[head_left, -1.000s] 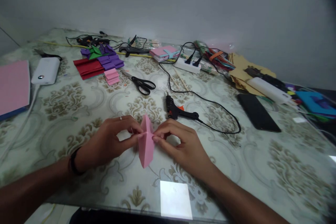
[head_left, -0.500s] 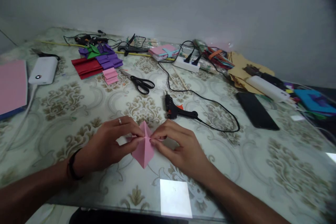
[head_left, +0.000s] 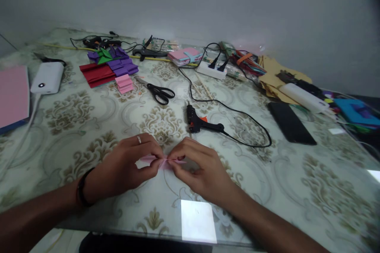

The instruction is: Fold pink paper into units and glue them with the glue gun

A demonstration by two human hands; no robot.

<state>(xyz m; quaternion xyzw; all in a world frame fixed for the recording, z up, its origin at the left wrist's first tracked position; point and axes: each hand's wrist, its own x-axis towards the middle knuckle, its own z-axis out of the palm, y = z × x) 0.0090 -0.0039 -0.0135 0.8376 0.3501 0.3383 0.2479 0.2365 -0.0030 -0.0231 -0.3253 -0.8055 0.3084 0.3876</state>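
Observation:
A small folded piece of pink paper (head_left: 165,163) is pinched between both hands, just over the patterned tabletop. My left hand (head_left: 133,162), wearing a ring and a dark wristband, grips its left side between thumb and fingers. My right hand (head_left: 198,164) pinches the right side close by, fingertips nearly meeting. Most of the paper is hidden by the fingers; thin pink points stick out to either side. Beyond the right hand lies a black glue gun (head_left: 202,122) with its cord looping right. Black-handled scissors (head_left: 158,91) rest further back.
Folded pink slips (head_left: 124,84), purple paper (head_left: 123,66) and red paper (head_left: 96,74) lie back left. A white power bank (head_left: 48,78) and pink sheets (head_left: 13,95) are at far left. A power strip (head_left: 211,70) stands behind, a black phone (head_left: 291,123) at right.
The pink paper's front and back points, spread out before, have folded in, leaving a narrow strip between the fingers. Both hands stay in nearly the same place.

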